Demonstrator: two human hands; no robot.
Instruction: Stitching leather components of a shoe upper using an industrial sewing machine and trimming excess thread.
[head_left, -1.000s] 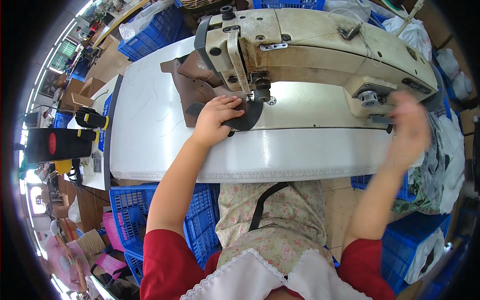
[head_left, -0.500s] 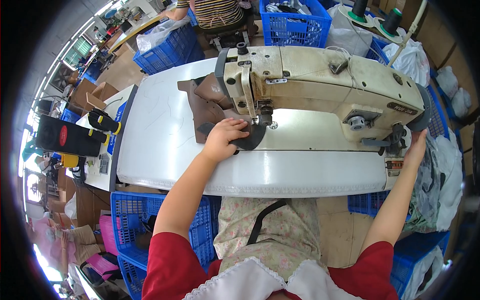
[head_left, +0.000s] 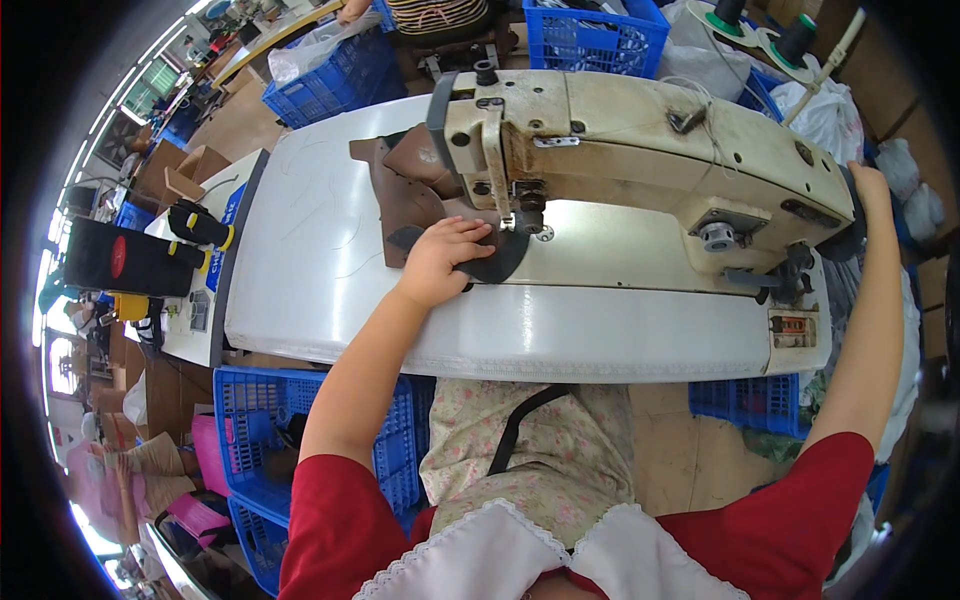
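Observation:
A cream sewing machine (head_left: 640, 130) stands on the white table, its needle and presser foot (head_left: 507, 222) over a brown leather piece (head_left: 400, 205) with a dark rounded part (head_left: 505, 258) at its near right. My left hand (head_left: 445, 262) lies with fingers stretched out on these pieces, just left of the presser foot, pressing them to the table. At the machine's right end, my right hand (head_left: 870, 192) grips the upper rim of the dark handwheel (head_left: 845, 235). The wheel and machine end partly hide its fingers.
Blue crates stand below the table at left (head_left: 290, 400) and behind it (head_left: 595, 40). Thread cones (head_left: 795, 42) rise at the back right beside plastic bags. Another table with black roll-shaped items (head_left: 130, 262) adjoins on the left. A person in stripes (head_left: 440, 15) sits beyond.
My right hand has moved up from the wheel's lower edge to its upper rim, and that arm is raised. My left hand stays on the leather. The whole view has shifted slightly.

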